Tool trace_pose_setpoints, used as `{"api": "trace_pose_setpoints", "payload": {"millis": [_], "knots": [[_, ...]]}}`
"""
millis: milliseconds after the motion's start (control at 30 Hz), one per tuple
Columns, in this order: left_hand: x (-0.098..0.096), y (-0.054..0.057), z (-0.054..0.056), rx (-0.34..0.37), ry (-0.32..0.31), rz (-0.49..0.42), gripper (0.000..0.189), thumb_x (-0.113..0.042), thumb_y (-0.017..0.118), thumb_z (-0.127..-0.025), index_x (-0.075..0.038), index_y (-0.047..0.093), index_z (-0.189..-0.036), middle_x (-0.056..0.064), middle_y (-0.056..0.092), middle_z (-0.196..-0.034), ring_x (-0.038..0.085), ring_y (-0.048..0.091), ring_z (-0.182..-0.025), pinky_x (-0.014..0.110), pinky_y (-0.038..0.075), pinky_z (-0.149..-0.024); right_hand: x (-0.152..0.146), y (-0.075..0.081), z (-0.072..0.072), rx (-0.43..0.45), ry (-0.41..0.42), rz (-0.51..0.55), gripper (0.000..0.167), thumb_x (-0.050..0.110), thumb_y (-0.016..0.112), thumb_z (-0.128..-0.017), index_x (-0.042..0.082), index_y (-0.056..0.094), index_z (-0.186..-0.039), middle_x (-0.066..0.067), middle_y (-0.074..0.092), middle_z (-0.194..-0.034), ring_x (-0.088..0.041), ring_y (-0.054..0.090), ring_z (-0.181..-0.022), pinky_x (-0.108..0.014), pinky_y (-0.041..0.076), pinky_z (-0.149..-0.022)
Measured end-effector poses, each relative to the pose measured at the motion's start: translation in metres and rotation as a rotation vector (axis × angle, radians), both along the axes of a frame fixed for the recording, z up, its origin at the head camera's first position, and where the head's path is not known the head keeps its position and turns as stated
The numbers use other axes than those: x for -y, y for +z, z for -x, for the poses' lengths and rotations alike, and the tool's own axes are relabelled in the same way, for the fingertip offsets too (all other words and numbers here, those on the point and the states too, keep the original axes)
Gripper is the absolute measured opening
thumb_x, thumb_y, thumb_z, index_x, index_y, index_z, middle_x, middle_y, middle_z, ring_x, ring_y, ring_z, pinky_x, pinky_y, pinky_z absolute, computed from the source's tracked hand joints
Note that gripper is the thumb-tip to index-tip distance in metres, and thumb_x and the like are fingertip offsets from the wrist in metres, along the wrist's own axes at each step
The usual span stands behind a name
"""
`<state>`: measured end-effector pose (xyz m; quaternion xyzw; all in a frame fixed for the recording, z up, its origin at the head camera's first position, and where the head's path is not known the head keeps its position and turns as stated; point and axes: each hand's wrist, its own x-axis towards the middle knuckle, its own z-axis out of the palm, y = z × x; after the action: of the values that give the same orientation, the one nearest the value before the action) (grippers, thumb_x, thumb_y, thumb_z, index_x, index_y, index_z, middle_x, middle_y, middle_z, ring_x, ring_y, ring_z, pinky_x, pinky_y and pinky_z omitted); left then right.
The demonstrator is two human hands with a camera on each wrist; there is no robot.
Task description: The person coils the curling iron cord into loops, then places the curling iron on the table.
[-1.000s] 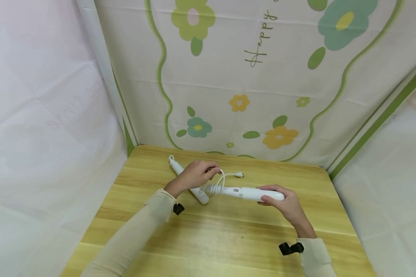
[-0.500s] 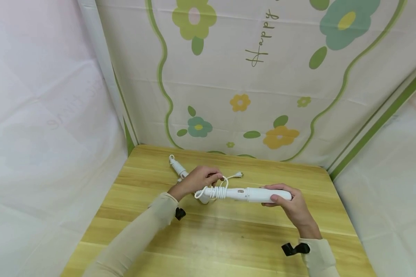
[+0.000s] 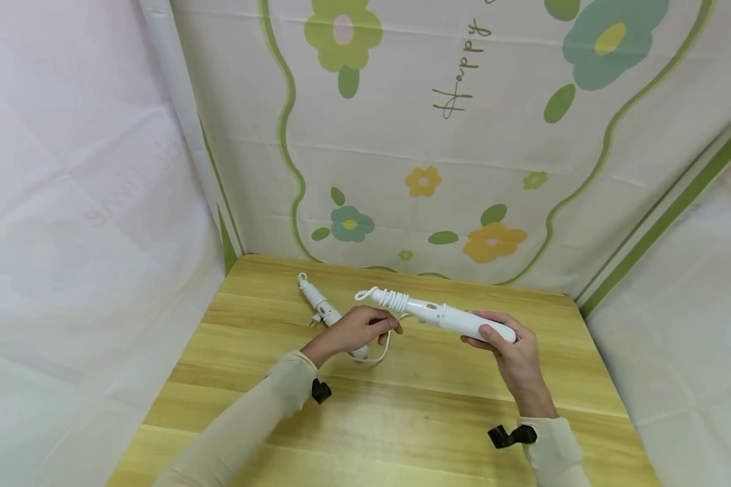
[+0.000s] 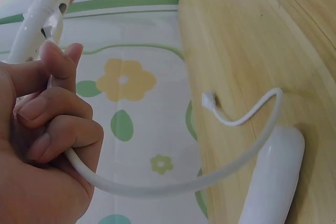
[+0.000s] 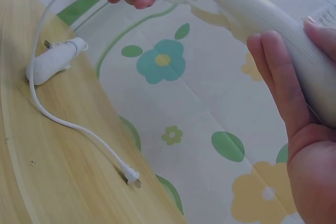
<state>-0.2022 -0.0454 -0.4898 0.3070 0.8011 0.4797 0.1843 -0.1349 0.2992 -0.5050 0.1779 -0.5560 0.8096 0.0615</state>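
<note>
My right hand (image 3: 516,355) grips the smooth end of a white hair straightener (image 3: 459,320), raised above the table and tilted, its other end higher. Several turns of white cord (image 3: 394,301) wrap that far end. The fingers of my left hand (image 3: 358,329) curl round a loose stretch of the same cord (image 4: 157,190), just below the wrapped turns. From there the cord loops down, and its plug (image 5: 131,174) lies on the table. Beneath and behind my left forearm rests a second, similar white straightener (image 3: 327,312), its cord wound up and partly hidden by my hand.
The wooden table (image 3: 402,433) has a far edge against a flower-printed cloth wall (image 3: 396,149). White cloth walls stand on the left (image 3: 85,270) and right (image 3: 694,325). A black strap mount (image 3: 510,436) sits on the right wrist.
The wrapped end of the held straightener has swung up and away, clear of the second one. My left hand has drawn the cord slightly down, and a longer loop now hangs free.
</note>
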Motion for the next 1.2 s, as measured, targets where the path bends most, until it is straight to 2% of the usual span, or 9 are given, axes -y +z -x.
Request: {"api": "trace_pose_setpoints", "payload": {"millis": [100, 267, 467, 567, 700, 833, 1000, 1100, 1200], "knots": [[-0.001, 0.003, -0.003, -0.005, 0.007, -0.018, 0.033, -0.035, 0.051, -0.118, -0.024, 0.082, -0.112, 0.004, 0.07, -0.078, 0.036, 0.061, -0.074, 0.027, 0.039, -0.064, 0.003, -0.001, 0.002, 0.007, -0.031, 0.011, 0.028, -0.017, 0.051, -0.107, -0.015, 0.068, -0.129, -0.014, 0.078, -0.127, -0.03, 0.083, -0.1, -0.04, 0.064, -0.086], [-0.001, 0.009, -0.006, -0.041, 0.024, -0.009, 0.032, -0.033, 0.051, -0.118, -0.024, 0.082, -0.112, 0.008, 0.07, -0.079, 0.013, 0.05, -0.061, 0.027, 0.039, -0.064, 0.004, -0.002, 0.001, 0.023, -0.098, -0.027, 0.025, -0.016, 0.054, -0.107, -0.02, 0.065, -0.129, -0.012, 0.079, -0.125, -0.029, 0.081, -0.104, -0.04, 0.064, -0.086], [-0.003, 0.011, -0.009, -0.081, 0.025, 0.031, 0.033, -0.03, 0.05, -0.119, -0.02, 0.082, -0.116, 0.014, 0.072, -0.081, 0.008, 0.038, -0.054, 0.025, 0.035, -0.059, 0.01, -0.003, -0.001, 0.025, -0.172, -0.143, 0.028, -0.013, 0.062, -0.104, -0.027, 0.06, -0.129, -0.01, 0.079, -0.123, -0.027, 0.081, -0.105, -0.043, 0.064, -0.084], [-0.005, 0.012, -0.011, -0.097, 0.03, 0.048, 0.034, -0.03, 0.05, -0.119, -0.019, 0.081, -0.109, 0.011, 0.072, -0.078, 0.007, 0.033, -0.052, 0.025, 0.034, -0.059, 0.013, -0.003, -0.001, 0.021, -0.2, -0.154, 0.03, -0.014, 0.064, -0.103, -0.03, 0.058, -0.128, -0.011, 0.079, -0.122, -0.027, 0.08, -0.105, -0.043, 0.065, -0.082], [-0.007, 0.012, -0.013, -0.133, 0.026, 0.065, 0.039, -0.029, 0.051, -0.118, -0.018, 0.074, -0.09, 0.008, 0.071, -0.076, 0.007, 0.031, -0.051, 0.025, 0.034, -0.058, 0.017, -0.004, -0.001, 0.024, -0.259, -0.159, 0.03, -0.015, 0.067, -0.1, -0.031, 0.059, -0.125, -0.011, 0.08, -0.119, -0.026, 0.08, -0.104, -0.042, 0.066, -0.079], [-0.004, 0.013, -0.013, -0.167, 0.021, 0.087, 0.039, -0.032, 0.052, -0.118, -0.02, 0.068, -0.084, 0.002, 0.064, -0.07, 0.006, 0.035, -0.052, 0.025, 0.036, -0.058, 0.021, -0.006, 0.001, 0.028, -0.306, -0.224, 0.029, -0.014, 0.071, -0.099, -0.028, 0.063, -0.123, -0.006, 0.079, -0.117, -0.023, 0.081, -0.098, -0.039, 0.066, -0.08], [0.006, 0.021, -0.007, -0.205, 0.009, 0.128, 0.033, -0.031, 0.055, -0.117, -0.019, 0.068, -0.088, -0.006, 0.053, -0.067, 0.007, 0.038, -0.054, 0.026, 0.038, -0.06, 0.02, -0.011, 0.004, 0.046, -0.318, -0.349, 0.029, -0.01, 0.074, -0.098, -0.022, 0.067, -0.124, -0.004, 0.075, -0.115, -0.017, 0.081, -0.092, -0.035, 0.065, -0.081], [0.013, 0.029, -0.001, -0.24, 0.013, 0.171, 0.026, -0.028, 0.058, -0.115, -0.017, 0.075, -0.098, -0.006, 0.055, -0.068, 0.007, 0.04, -0.055, 0.026, 0.038, -0.06, 0.017, -0.013, 0.003, 0.052, -0.307, -0.42, 0.029, -0.007, 0.076, -0.099, -0.018, 0.07, -0.125, -0.007, 0.073, -0.116, -0.015, 0.081, -0.093, -0.034, 0.065, -0.081], [0.016, 0.038, 0.004, -0.293, 0.041, 0.223, 0.025, -0.029, 0.06, -0.115, -0.015, 0.08, -0.111, -0.007, 0.06, -0.072, 0.007, 0.042, -0.057, 0.026, 0.038, -0.06, 0.014, -0.012, 0.002, 0.046, -0.252, -0.463, 0.028, -0.005, 0.075, -0.1, -0.016, 0.071, -0.125, -0.009, 0.073, -0.119, -0.016, 0.08, -0.097, -0.035, 0.065, -0.082]]}}
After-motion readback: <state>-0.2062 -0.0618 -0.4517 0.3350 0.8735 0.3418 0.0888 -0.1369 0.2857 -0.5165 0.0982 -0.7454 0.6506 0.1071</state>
